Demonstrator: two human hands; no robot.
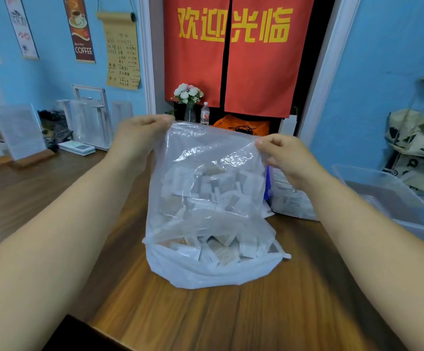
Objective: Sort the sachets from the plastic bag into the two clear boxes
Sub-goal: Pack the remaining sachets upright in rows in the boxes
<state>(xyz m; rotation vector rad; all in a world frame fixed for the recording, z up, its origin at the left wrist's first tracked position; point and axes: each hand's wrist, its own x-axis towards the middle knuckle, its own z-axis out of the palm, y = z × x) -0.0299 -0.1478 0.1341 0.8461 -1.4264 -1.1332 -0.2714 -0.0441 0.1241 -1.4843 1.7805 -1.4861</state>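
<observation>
The head view shows the opening step, with no sachet sorted yet as far as one can judge. The left hand (142, 134) and the right hand (285, 158) each pinch an upper corner of the plastic bag (206, 153) with curled fingers, holding it up and stretched between them. Its heavy lower end rests on the middle of the table (206, 320). The sachets (221, 250) lie heaped in that lower end. The next move likely calls for opening or tipping the bag, then freeing one hand to pick. One clear box (393, 198) stands at the table's right edge, cut off by the frame. The second box cannot be made out. A pale pack (288, 198) behind the right wrist is mostly hidden. The film blurs the sachets' print, so the kinds are hard to tell apart, and where the bag's mouth lies is unclear.
</observation>
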